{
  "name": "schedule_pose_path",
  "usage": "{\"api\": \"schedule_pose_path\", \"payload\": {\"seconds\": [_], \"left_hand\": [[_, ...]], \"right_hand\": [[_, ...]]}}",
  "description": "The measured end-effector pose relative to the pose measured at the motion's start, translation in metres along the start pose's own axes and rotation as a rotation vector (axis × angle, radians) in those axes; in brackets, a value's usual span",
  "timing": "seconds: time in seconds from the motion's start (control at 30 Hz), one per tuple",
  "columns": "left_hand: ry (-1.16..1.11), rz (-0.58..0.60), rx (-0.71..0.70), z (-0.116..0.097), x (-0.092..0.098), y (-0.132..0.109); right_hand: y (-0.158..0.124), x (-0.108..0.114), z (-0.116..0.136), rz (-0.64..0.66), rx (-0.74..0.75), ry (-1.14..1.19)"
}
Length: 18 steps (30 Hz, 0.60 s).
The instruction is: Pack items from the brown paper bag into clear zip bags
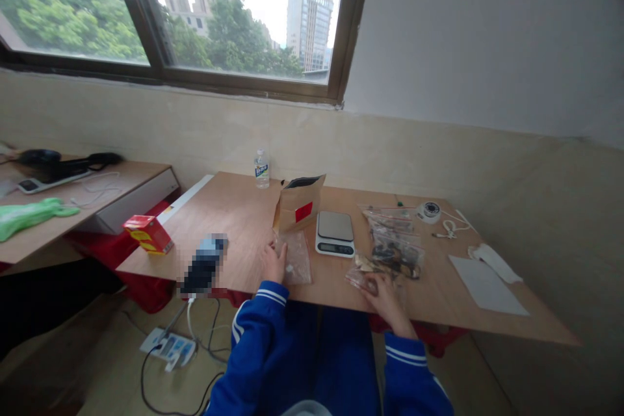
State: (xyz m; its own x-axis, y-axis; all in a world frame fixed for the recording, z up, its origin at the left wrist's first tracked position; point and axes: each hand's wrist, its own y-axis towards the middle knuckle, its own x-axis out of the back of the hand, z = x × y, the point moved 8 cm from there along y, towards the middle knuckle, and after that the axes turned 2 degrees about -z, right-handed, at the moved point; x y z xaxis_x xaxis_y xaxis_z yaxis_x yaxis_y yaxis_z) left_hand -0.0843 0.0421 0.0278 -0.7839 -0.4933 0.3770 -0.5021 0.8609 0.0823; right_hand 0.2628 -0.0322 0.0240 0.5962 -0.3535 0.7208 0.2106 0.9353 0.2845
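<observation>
My left hand (273, 261) rests on the wooden table (234, 208), its fingers lying on the near edge of a clear plastic bag (296, 259) that lies flat. My right hand (385, 294) is closed on a small clear bag with brown contents (364, 271) near the table's front edge. Behind the flat bag stands an open brown paper pouch with a red label (298, 203). A small digital scale (335, 233) sits between my hands, further back. Several more clear filled bags (396, 240) lie to the right of the scale.
A water bottle (262, 169) stands at the table's back. A red box (147, 234) and a blurred dark object (203, 264) lie at left. A tape roll (429, 211), white cord (451, 227) and white sheet (487, 286) lie right. A power strip (168, 346) lies on the floor.
</observation>
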Motion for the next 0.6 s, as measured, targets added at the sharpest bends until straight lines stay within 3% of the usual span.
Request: {"api": "schedule_pose_path", "payload": {"seconds": [0.07, 0.13, 0.23, 0.33, 0.4, 0.6], "left_hand": [[0.193, -0.043, -0.081, -0.013, 0.007, -0.007], [0.37, 0.015, -0.221, -0.029, 0.001, -0.019], [0.483, 0.242, -0.35, -0.037, -0.02, -0.036], [0.561, 0.47, -0.339, -0.026, -0.037, -0.043], [0.583, 0.555, -0.324, -0.019, -0.041, -0.041], [0.373, 0.48, -0.336, -0.024, -0.028, -0.032]], "right_hand": [[-0.008, 0.003, -0.013, -0.037, -0.004, -0.049], [-0.014, 0.005, -0.017, -0.08, 0.018, -0.031], [-0.017, 0.007, -0.013, -0.109, 0.054, 0.005], [-0.017, 0.007, -0.009, -0.082, 0.058, -0.023], [-0.016, 0.007, -0.007, -0.06, 0.057, -0.055], [-0.01, 0.016, 0.011, -0.056, 0.084, -0.128]]}}
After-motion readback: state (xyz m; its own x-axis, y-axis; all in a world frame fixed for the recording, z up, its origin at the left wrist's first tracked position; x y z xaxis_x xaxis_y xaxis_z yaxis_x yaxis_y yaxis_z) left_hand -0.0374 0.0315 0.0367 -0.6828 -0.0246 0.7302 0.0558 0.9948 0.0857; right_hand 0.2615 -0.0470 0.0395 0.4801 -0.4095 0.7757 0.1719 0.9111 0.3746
